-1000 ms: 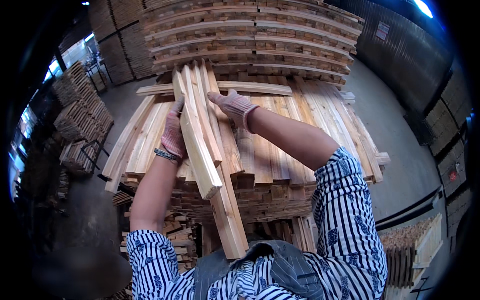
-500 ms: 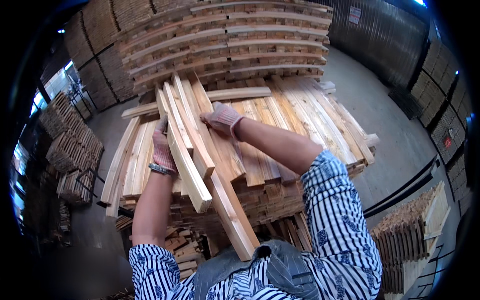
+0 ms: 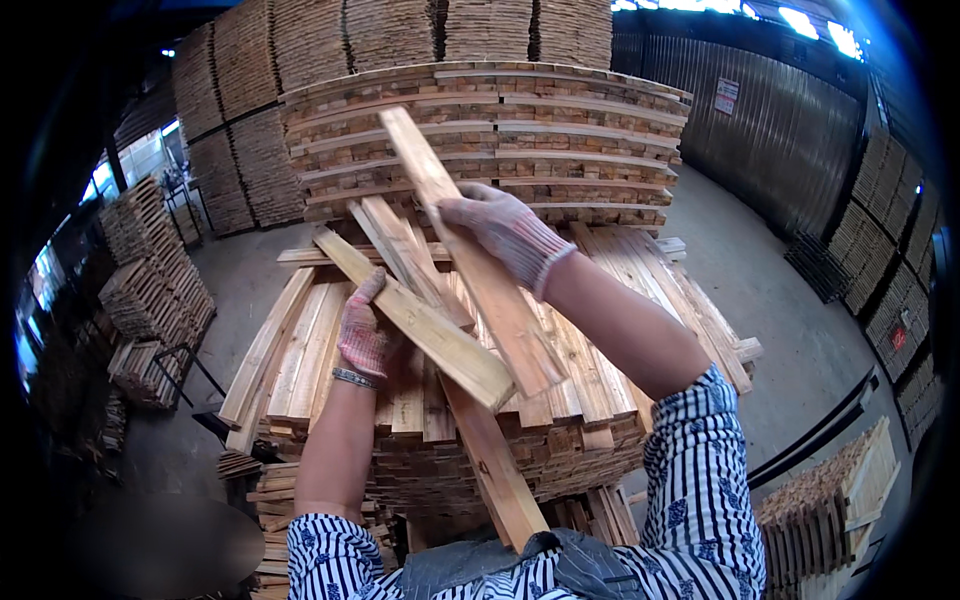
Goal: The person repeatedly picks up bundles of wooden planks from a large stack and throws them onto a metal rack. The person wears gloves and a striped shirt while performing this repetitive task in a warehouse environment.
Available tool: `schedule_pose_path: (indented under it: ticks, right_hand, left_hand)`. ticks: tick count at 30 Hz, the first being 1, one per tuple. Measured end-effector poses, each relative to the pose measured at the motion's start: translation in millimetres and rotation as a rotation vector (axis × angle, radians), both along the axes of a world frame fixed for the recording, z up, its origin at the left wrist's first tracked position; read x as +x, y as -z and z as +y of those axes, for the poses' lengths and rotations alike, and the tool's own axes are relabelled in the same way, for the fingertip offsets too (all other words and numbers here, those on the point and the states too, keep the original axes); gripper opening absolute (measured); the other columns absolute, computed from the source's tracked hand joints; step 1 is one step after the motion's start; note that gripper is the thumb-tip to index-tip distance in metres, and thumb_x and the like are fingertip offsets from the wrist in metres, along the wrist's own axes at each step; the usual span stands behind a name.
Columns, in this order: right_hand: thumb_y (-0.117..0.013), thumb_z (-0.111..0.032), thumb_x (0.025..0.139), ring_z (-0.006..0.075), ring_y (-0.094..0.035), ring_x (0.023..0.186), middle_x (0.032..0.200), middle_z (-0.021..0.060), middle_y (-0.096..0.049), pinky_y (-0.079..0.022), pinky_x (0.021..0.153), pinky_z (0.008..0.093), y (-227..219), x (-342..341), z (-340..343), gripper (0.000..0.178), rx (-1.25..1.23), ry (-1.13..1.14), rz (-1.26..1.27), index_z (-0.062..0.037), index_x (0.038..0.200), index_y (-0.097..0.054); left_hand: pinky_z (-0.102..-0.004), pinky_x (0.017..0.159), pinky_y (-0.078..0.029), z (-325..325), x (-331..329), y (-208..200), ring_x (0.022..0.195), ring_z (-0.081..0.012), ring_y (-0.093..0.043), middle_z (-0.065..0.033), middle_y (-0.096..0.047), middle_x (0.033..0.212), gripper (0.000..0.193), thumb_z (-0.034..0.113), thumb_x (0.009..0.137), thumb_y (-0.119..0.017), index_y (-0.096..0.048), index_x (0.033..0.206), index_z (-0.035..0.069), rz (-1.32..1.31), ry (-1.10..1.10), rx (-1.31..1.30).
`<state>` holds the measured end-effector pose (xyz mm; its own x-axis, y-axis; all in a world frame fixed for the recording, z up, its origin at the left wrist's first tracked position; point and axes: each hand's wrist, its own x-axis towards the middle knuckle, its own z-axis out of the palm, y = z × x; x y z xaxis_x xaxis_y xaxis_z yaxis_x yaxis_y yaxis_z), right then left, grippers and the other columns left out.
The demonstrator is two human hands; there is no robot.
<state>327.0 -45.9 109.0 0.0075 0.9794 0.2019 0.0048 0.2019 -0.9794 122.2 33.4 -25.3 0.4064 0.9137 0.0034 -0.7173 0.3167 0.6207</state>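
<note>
Two gloved hands, several loose planks, all above one landmark — the plank stack (image 3: 330,350) in front of the person. Right hand (image 3: 500,232) is clamped around a long plank (image 3: 470,255), fingers wrapped over its upper face, lifting it so the far end pokes up past the stack's back edge twd the tall pallet pile (image 3: 500,130) behind. Left hand (image 3: 362,335) is curled under a second plank (image 3: 415,320) that lies diagonally over the stack top, fingers pressed on its edge; thumb side hidden, so can't tell how fully it closes. A third board (image 3: 490,460) slants down off the stack's near edge twd the person's chest.

Change vs 1 s ago: then both hands sat close together on a tight bundle of planks resting nearly flat on the stack. Half a sec ago the bundle was starting to fan out. Now the right-hand plank has swung up steeply and separated from the rest — judged as one piece being pulled out of the bundle while the left steadies what remains. Head view has also tilted up, more of the back pile and shed wall (image 3: 780,120) showing.
</note>
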Motion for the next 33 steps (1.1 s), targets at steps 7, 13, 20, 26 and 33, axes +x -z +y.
schedule_pose_path:
  ticks: [7, 13, 20, 26, 33]
  right_hand:
    - [-0.044, -0.054, 0.098, 0.0440, -0.062, 0.119, 0.125, 0.0293, -0.065, -0.049, 0.102, 0.0446, 64.7, -38.2, 70.6, 0.066, 0.053, 0.087, -1.166, 0.0000, 0.133, -0.059]
    - [-0.039, -0.060, 0.099, 0.0424, -0.055, 0.130, 0.136, 0.0344, -0.055, -0.041, 0.111, 0.0432, 32.3, -70.9, 31.9, 0.081, -0.243, 0.014, -0.998, 0.0025, 0.152, -0.035]
    - [-0.075, -0.045, 0.089, 0.0270, -0.059, 0.121, 0.135, 0.0224, -0.057, -0.051, 0.100, 0.0349, -3.7, -63.6, -19.8, 0.098, 0.021, 0.064, -0.315, -0.0010, 0.157, -0.021]
    - [-0.073, -0.033, 0.093, 0.0181, -0.062, 0.110, 0.121, 0.0105, -0.062, -0.055, 0.092, 0.0329, -74.1, -6.9, -60.7, 0.068, 0.391, -0.008, -0.033, -0.0058, 0.145, -0.039]
    - [-0.067, -0.033, 0.094, 0.0324, -0.064, 0.117, 0.125, 0.0244, -0.063, -0.051, 0.099, 0.0379, 26.4, 52.0, -38.1, 0.082, 0.719, 0.350, -0.249, -0.0077, 0.156, -0.020]
  left_hand:
    - [-0.0464, 0.090, -0.060, -3.8, 2.4, -0.8, 0.099, -0.0324, -0.070, -0.0171, -0.069, 0.113, 0.037, 0.019, 0.095, -0.063, -0.060, 0.126, 0.000, 0.115, -0.012, 0.039]
    - [-0.0423, 0.085, -0.062, 10.8, -4.6, 10.9, 0.095, -0.0301, -0.071, -0.0180, -0.069, 0.114, 0.037, 0.019, 0.098, -0.058, -0.058, 0.129, -0.003, 0.104, -0.021, 0.054]
    - [-0.0341, 0.088, -0.060, -64.0, -11.9, -81.6, 0.101, -0.0231, -0.069, -0.0131, -0.066, 0.114, 0.041, 0.022, 0.098, -0.060, -0.053, 0.131, -0.001, 0.094, -0.167, 0.566]
    - [-0.0319, 0.083, -0.056, -62.7, 59.2, -179.2, 0.098, -0.0172, -0.066, -0.0050, -0.065, 0.109, 0.029, 0.029, 0.100, -0.061, -0.060, 0.122, 0.010, 0.011, -0.020, 0.697]
    - [-0.0292, 0.097, -0.048, -58.9, 100.2, -111.9, 0.115, -0.0125, -0.056, -0.0040, -0.057, 0.128, 0.046, 0.021, 0.104, -0.059, -0.045, 0.145, 0.006, 0.271, -0.095, 1.016]
